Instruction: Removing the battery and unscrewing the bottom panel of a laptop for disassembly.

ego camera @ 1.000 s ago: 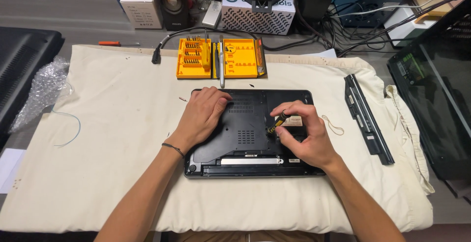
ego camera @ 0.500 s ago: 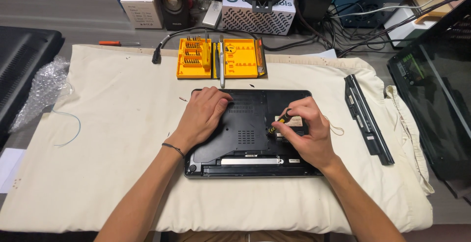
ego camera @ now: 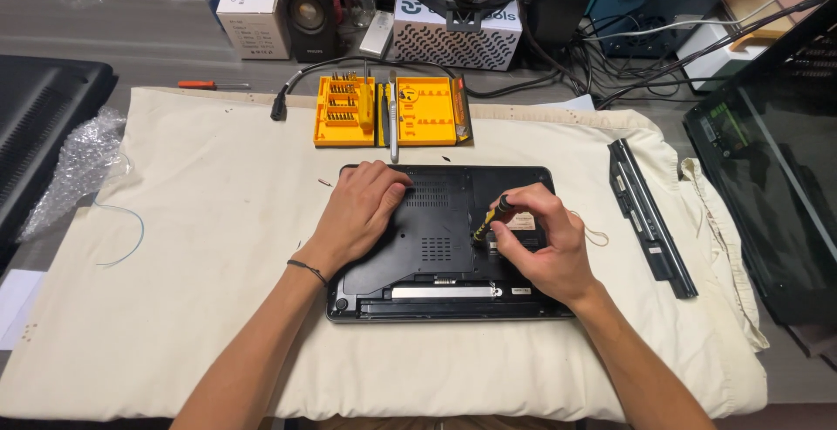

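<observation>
Laptop (ego camera: 436,247) lies base-up on the cloth-covered surface (ego camera: 200,308), long axis left-right. Left hand (ego camera: 362,212) rests spread flat on its left half. Right hand (ego camera: 540,242) pinches a small screwdriver (ego camera: 491,219) — tip slanting down-left onto the base, just left of that hand. Beyond, an orange bit case (ego camera: 392,112) lies open.
</observation>
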